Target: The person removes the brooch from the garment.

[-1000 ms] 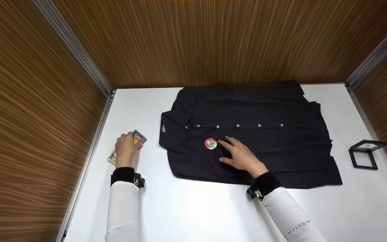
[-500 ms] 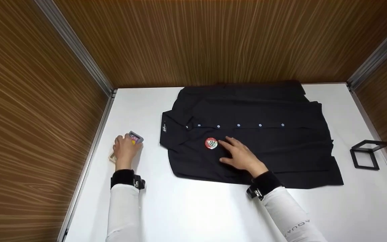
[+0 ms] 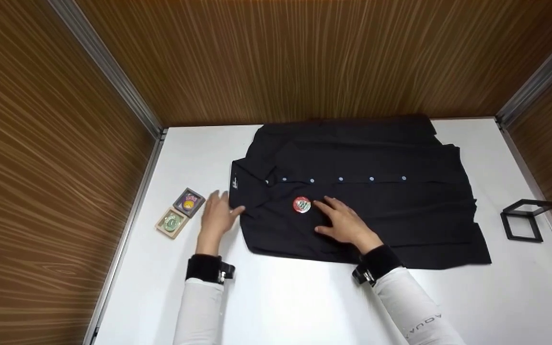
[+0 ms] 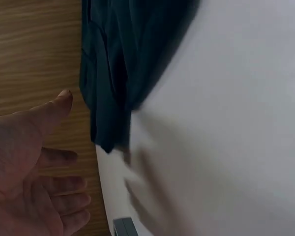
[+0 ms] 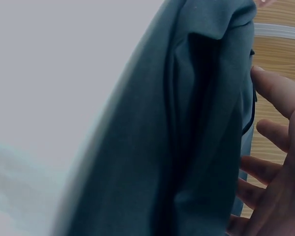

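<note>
A dark button-up shirt point(image 3: 376, 215) lies flat, its collar point(image 3: 248, 189) to the left. On its chest is a round red, white and green badge point(image 3: 302, 204). My right hand point(image 3: 345, 225) rests on the shirt with fingers spread, fingertips just right of the badge. Between the collar and two small framed pieces is my left hand point(image 3: 216, 219), holding nothing, its thumb near the collar; whether it touches the cloth I cannot tell. One framed piece is dark with a purple and yellow design point(image 3: 189, 202); touching it is a light wooden one with a green design point(image 3: 171, 223).
A black hinged frame point(image 3: 522, 227) stands partly unfolded at the right of the white table point(image 3: 276, 306). Brown wood-grain panels point(image 3: 285, 62) rise at the back and both sides.
My left hand has let go of the dark framed piece and moved right toward the collar, uncovering both framed pieces. The right hand has stayed nearly still.
</note>
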A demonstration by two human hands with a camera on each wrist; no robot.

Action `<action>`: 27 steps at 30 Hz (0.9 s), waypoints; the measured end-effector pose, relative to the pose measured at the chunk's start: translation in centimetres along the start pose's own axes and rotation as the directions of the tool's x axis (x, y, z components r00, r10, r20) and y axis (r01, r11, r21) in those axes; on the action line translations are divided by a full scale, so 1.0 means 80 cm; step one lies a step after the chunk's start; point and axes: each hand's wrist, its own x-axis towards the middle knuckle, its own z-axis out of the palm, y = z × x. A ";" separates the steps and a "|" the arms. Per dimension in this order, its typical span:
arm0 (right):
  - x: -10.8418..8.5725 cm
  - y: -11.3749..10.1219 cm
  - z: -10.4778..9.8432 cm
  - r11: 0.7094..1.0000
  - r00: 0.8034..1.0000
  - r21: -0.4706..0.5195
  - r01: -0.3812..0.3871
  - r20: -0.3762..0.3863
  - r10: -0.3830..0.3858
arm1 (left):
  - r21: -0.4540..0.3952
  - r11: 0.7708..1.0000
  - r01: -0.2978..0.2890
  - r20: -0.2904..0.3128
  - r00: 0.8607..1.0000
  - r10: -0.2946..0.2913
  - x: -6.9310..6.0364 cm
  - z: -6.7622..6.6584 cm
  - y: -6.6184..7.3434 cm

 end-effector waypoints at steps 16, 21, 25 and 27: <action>0.003 0.005 0.003 0.991 0.996 -0.123 -0.062 0.054 0.069 | 0.117 0.973 -0.200 0.259 0.952 0.164 -0.014 0.056 0.051; 0.011 0.006 0.002 0.990 0.993 -0.119 -0.082 0.079 0.091 | 0.130 0.973 -0.191 0.308 0.941 0.143 -0.009 0.050 0.049; 0.018 0.006 0.001 0.989 0.991 -0.119 -0.085 0.090 0.096 | 0.137 0.972 -0.189 0.341 0.931 0.133 -0.007 0.045 0.048; 0.022 0.006 0.001 0.990 0.991 -0.117 -0.082 0.094 0.094 | 0.132 0.974 -0.185 0.345 0.930 0.130 -0.008 0.043 0.045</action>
